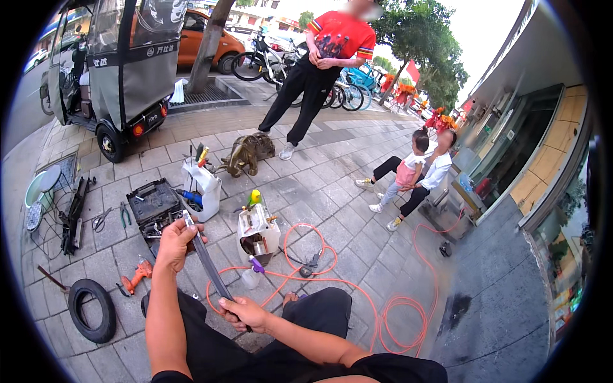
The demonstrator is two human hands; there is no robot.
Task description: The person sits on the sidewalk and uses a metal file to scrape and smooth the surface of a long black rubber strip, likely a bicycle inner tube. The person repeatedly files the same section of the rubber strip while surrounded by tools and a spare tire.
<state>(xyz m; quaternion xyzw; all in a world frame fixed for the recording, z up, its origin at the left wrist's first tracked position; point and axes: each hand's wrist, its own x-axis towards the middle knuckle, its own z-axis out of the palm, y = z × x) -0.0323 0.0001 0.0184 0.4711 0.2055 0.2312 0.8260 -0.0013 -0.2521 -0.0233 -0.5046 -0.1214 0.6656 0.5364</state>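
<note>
A long, flat black rubber strip (212, 267), which looks like a flattened inner tube, stretches slantwise between my hands above my knees. Its upper end is in the closed fingers of my left hand (175, 241), where a pale, shiny bit (187, 218) shows over the fingertips. Lower and to the right, my right hand (246, 313) is wrapped round the other end, and a short tail sticks out below it. Just beyond my left hand lies an open black toolbox (153, 201) with tools in it. Past the strip stands a cut-open white jug (258, 236) next to a purple-topped spray bottle (252, 276).
A black tyre (92, 311) and an orange power drill (137, 276) lie at left. An orange air hose (357, 284) loops across the paving at right. A white tool jug (203, 185) and bronze bull figure (249, 155) stand ahead. A person in red (341, 38) stands beyond; two people sit at right.
</note>
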